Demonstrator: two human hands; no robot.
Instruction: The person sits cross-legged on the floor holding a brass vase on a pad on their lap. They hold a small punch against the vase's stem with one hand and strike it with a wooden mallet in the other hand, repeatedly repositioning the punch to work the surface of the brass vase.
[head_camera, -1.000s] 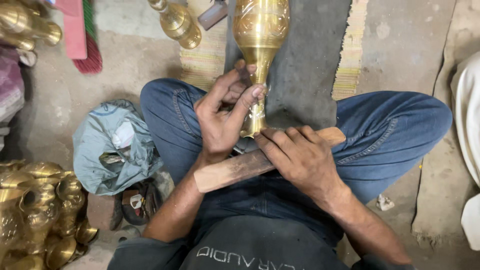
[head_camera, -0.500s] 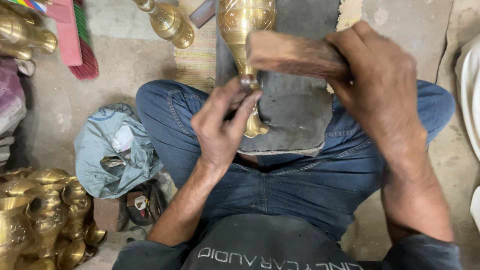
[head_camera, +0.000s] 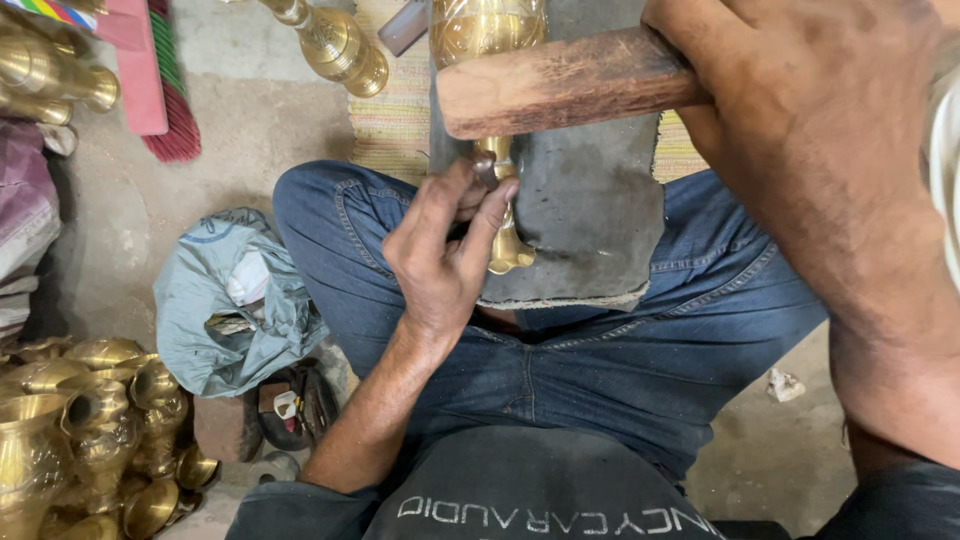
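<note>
I sit cross-legged on a bare, dusty concrete floor (head_camera: 120, 230), with a dark grey pad (head_camera: 590, 230) laid over my lap in blue jeans. On that pad lies the golden brass vase (head_camera: 487, 30), its foot toward me and its body running out of view at the top. My left hand (head_camera: 440, 255) pinches a small dark metal punch (head_camera: 486, 170) between thumb and fingertips, its tip set against the vase's narrow stem. My right hand (head_camera: 810, 110) is clenched around a brown wooden mallet block (head_camera: 560, 80), raised above the punch.

I judge the chasing to be under way on the stem; how much of the body is already worked I cannot tell, since most of it is cut off.

At my left lies a crumpled grey-blue plastic bag (head_camera: 235, 310), with a pale paper slip showing in its folds. Beyond it, finished brass vessels (head_camera: 70, 430) stand clustered, and one more brass vase (head_camera: 335, 45) lies on the striped woven mat (head_camera: 395, 120).
</note>
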